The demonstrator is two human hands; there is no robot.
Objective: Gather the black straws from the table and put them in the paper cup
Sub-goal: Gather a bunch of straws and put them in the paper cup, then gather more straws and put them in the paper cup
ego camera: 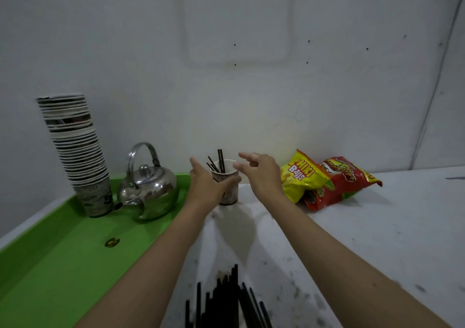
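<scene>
1. the paper cup [227, 189] stands upright on the white table [377, 227], near the back wall and just right of the green tray [63, 264].
2. a few black straws in the cup [219, 162] stick up above its rim, some leaning left, two close to upright.
3. the left hand [205, 184] grips the cup from its left side; the thumb wraps across the front of the cup wall while the other fingers go behind it, mostly hidden.
4. the right hand [259, 174] hovers just right of the cup rim, fingers loosely spread and slightly bent, holding nothing; it looks blurred, and i cannot tell if a fingertip touches the rim.
5. a loose bunch of black straws on the table [226, 300] lies at the near edge, between the two forearms, fanning out a little and cut off by the bottom of the view.
6. on the green tray sit a shiny metal kettle [147, 189] and, left of it, a tall stack of paper cups [75, 151] that leans slightly.
7. to the right of the cup, two snack bags lie on the table: a yellow bag [300, 176] overlapping a red bag [344, 181].
</scene>
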